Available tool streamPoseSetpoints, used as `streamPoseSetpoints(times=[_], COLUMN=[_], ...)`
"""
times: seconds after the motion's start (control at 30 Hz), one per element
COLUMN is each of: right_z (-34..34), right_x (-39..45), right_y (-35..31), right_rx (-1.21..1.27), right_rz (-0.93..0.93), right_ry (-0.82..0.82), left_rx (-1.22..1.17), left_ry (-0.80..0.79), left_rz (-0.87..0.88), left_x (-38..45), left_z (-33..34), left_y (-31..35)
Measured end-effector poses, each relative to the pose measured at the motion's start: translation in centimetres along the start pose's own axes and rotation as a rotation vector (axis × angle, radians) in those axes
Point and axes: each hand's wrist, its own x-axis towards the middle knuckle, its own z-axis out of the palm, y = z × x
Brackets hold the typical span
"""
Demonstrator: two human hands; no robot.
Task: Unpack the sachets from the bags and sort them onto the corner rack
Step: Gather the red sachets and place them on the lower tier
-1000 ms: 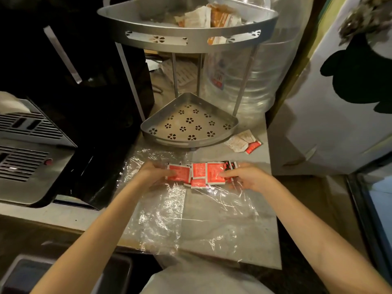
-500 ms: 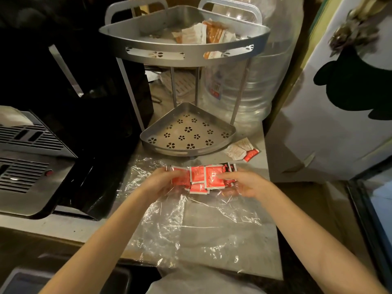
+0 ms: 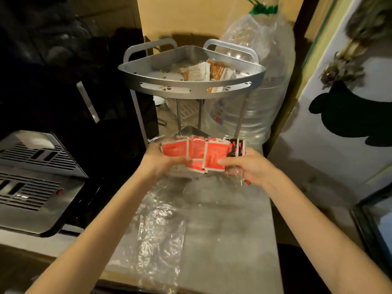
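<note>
While both hands clamp their grip on it, the fan of flat red-orange foil sachets [image 3: 199,152] shows white-edged seams and a black-printed end. Its long axis runs left to right between left hand [image 3: 158,159] and right hand [image 3: 247,166].

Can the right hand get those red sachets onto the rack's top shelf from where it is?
Probably yes. The right hand and left hand hold the red sachets in front of the rack, and the top shelf is open above, with bare space left of the orange sachets.
</note>
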Motion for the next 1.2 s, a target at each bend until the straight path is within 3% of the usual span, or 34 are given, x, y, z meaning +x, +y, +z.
streamPoseSetpoints(times=[0.27, 0.43, 0.73, 1.2], right_z=[1.7, 1.9, 1.2, -0.1], right_x=[-1.7, -2.3, -1.6, 2.5], right_y=[-7.1, -9.3, -9.5, -3.4], right_rx=[0.056, 0.034, -0.028, -0.071], right_rz=[-0.442, -0.631, -0.736, -0.468], right_ry=[-0.078, -0.103, -0.097, 0.029], left_rx=[0.034, 0.063, -0.053, 0.026], left_ry=[0.004, 0.034, 0.079, 0.110], left_rz=[0.622, 0.809, 0.737, 0.580], left_x=[-0.8, -0.2, 0.7, 4.0], left_z=[-1.2, -2.3, -1.2, -0.9], left_y=[7.5, 9.0, 8.1, 1.5])
